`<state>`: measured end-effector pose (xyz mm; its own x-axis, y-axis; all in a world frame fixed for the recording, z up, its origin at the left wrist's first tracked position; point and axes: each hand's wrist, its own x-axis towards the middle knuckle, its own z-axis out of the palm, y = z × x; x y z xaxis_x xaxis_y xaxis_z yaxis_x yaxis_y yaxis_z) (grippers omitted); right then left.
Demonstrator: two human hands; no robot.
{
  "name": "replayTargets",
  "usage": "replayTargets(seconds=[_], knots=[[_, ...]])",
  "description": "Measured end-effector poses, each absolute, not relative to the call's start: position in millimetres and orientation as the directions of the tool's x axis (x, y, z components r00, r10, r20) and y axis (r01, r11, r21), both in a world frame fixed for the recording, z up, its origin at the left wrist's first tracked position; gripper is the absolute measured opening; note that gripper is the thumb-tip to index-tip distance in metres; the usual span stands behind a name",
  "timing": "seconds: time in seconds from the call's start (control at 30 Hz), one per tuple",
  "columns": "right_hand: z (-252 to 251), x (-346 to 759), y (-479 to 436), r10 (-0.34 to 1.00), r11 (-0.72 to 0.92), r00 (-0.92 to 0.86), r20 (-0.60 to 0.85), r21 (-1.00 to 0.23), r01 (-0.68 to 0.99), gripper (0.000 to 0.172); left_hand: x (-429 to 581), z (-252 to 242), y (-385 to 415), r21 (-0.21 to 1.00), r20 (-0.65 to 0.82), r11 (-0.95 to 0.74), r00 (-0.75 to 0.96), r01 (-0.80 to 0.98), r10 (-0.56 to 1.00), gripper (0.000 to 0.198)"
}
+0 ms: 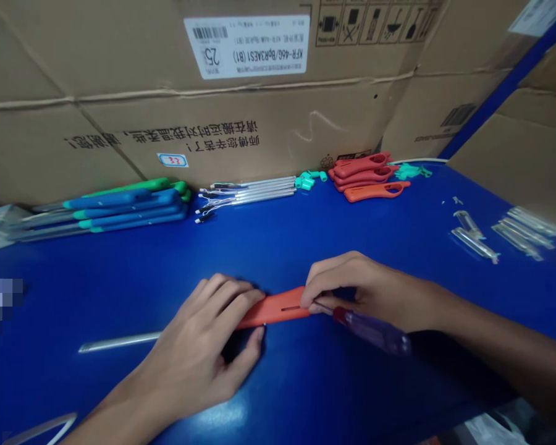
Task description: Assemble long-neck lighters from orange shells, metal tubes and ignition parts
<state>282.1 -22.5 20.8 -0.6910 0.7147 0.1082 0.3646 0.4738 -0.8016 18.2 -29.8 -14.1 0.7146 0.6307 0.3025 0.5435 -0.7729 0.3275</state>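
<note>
Hands: nearest me, the left hand [199,352] wraps its fingers round the handle, while the right hand [368,290] curls over a purple-handled screwdriver [373,332], whose thin shaft reaches the handle's end.
Handle: the slotted orange plastic handle [273,308] sits between both hands, over the surface. I judge it light, stiff and smooth, best gripped round its solid body, clear of the slot.
Rod: a silver metal rod [118,342] runs out from under the left hand.
Surface: the blue surface [269,253] carries green-and-blue handled rods [125,207], bundled silver rods [245,193], stacked orange handles [361,173] and metal pieces [475,244].
Room: a printed cardboard carton [241,123] stands behind.
</note>
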Motion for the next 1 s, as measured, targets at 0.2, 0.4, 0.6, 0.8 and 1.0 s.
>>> replayTargets(seconds=[0.2,0.4,0.6,0.8,1.0], knots=[[10,277,-23,0.805,0.463,-0.58,0.125,-0.743,0.483,0.015,19,-13,-30,0.328,0.306,-0.766,0.704,0.553,0.64,0.027],[-3,272,-26,0.799,0.553,-0.557,0.227,-0.641,0.532,0.021,19,-11,-32,0.346,0.285,-0.748,0.697,0.566,0.659,0.026],[-10,265,-27,0.765,0.635,-0.557,0.323,-0.526,0.566,0.037,18,-12,-33,0.347,0.269,-0.739,0.693,0.578,0.669,0.026],[-13,262,-29,0.745,0.652,-0.584,0.322,-0.536,0.537,0.045,18,-11,-32,0.35,0.275,-0.745,0.698,0.568,0.662,0.025],[-10,265,-27,0.817,0.565,-0.494,0.299,-0.592,0.575,0.036,19,-13,-31,0.35,0.281,-0.751,0.702,0.56,0.654,0.026]])
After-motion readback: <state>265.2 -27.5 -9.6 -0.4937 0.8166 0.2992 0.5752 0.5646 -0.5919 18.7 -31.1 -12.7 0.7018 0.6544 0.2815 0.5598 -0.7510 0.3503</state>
